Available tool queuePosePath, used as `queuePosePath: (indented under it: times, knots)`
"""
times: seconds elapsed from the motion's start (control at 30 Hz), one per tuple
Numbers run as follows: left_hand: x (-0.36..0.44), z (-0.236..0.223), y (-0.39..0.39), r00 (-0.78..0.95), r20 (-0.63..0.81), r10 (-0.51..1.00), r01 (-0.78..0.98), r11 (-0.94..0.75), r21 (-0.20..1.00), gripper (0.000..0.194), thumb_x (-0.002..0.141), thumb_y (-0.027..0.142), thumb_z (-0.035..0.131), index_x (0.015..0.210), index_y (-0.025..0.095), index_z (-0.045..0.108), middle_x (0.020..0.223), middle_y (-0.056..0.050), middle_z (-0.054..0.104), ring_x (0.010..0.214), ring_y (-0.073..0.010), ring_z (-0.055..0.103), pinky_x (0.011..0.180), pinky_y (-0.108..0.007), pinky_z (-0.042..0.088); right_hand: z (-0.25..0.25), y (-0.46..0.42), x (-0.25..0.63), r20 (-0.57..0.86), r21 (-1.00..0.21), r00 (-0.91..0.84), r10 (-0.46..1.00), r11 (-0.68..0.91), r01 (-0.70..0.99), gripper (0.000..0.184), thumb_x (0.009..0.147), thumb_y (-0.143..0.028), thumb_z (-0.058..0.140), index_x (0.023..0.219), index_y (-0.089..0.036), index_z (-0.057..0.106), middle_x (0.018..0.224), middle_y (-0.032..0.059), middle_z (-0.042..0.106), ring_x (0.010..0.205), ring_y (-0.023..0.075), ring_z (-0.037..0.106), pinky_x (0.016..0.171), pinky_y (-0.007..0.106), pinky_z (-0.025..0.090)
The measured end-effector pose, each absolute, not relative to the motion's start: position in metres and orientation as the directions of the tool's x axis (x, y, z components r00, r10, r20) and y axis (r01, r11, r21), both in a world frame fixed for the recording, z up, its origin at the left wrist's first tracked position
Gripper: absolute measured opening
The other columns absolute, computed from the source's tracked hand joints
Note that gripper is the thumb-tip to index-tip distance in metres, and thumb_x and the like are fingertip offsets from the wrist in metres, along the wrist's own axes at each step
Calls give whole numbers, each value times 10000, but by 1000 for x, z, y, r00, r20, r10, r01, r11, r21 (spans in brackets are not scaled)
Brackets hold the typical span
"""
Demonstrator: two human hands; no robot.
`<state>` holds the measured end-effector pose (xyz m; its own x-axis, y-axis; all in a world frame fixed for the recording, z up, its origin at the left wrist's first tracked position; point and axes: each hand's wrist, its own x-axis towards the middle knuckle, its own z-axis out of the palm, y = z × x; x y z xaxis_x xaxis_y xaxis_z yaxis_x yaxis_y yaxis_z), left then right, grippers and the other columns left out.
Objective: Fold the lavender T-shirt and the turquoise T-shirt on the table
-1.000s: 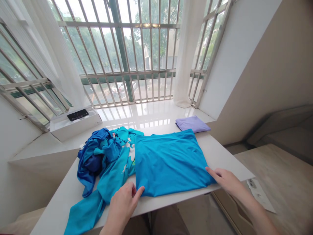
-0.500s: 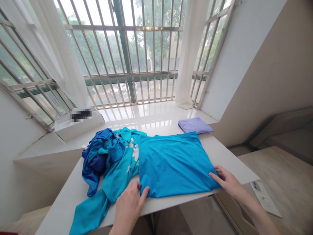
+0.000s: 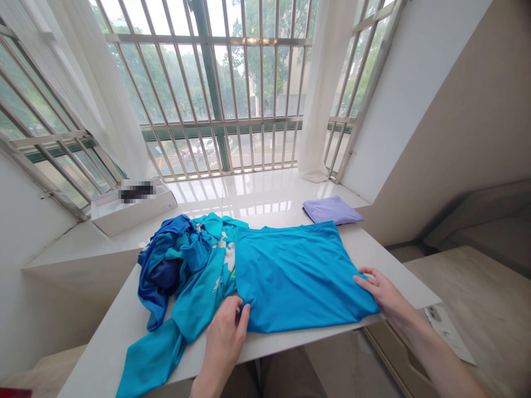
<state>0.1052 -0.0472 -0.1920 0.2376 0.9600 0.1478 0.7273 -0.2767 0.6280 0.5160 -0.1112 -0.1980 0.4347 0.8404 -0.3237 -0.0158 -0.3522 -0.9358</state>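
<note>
A folded bright blue garment (image 3: 298, 273) lies flat on the white table (image 3: 385, 260). My left hand (image 3: 226, 337) rests at its near left corner with the fingers pinching the fabric edge. My right hand (image 3: 381, 293) lies on its near right corner, fingers stretched out flat on the cloth. To the left sits a crumpled pile of blue and turquoise clothes (image 3: 182, 271), one piece trailing down to the table's front edge.
A folded lilac cloth (image 3: 331, 209) lies on the glossy white window sill (image 3: 257, 193) behind the table. A white box (image 3: 133, 204) stands on the sill at the left. Barred windows and white curtains rise behind. A paper sheet (image 3: 446, 329) lies on the wooden surface at the right.
Both hands have slid slightly forward onto the near corners of the blue garment. My left fingers have closed onto its edge. The view shifted a little.
</note>
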Motion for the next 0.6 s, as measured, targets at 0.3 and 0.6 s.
queuePosePath:
  times: [0.3, 0.6]
  knots:
    - [103, -190, -46, 67, 57, 996, 157, -67, 985, 358, 793, 505, 703, 925, 198, 575, 849, -25, 621, 806, -186, 626, 713, -261, 511, -195, -125, 526, -182, -980, 377, 908, -200, 7, 618, 673, -511, 824, 1146, -267, 510, 1022, 80, 735, 922, 275, 691, 759, 376, 569]
    - [97, -186, -47, 140, 53, 989, 297, -93, 950, 386, 844, 516, 646, 1052, 198, 577, 886, -48, 656, 833, -202, 639, 731, -294, 521, -186, -147, 530, -272, -909, 125, 954, -297, 292, 658, 787, -560, 705, 1331, -285, 458, 952, 42, 698, 873, 236, 655, 775, 362, 529]
